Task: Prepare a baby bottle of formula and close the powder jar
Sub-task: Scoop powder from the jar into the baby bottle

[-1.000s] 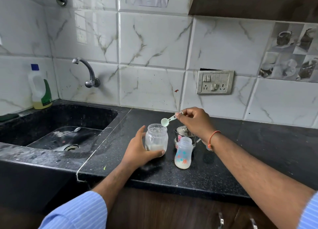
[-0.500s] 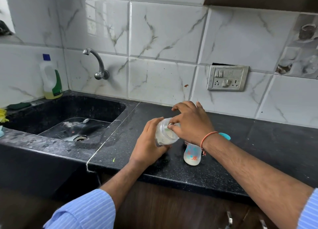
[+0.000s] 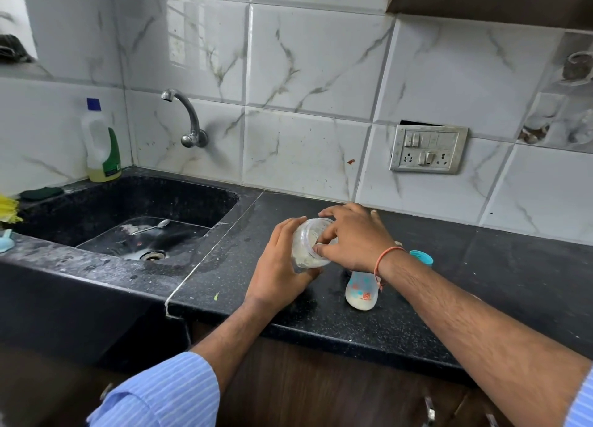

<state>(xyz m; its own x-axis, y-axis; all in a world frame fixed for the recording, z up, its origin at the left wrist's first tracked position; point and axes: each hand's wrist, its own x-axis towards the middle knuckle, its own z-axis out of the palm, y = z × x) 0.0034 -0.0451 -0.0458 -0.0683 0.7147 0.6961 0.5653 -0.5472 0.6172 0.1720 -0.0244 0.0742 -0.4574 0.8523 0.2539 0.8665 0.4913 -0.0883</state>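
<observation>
Left hand (image 3: pixel 278 267) gripping tilted powder jar (image 3: pixel 309 245), right hand (image 3: pixel 353 237) apparently inside, baby bottle (image 3: pixel 362 290) beside

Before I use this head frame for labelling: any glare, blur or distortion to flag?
Head view: sharp overall; window glare on the upper wall tile; wide-angle bending curves the tile lines and counter edge; the left hand and right hand cover much of the tilted powder jar; the right wrist hides the top of the baby bottle.
</observation>
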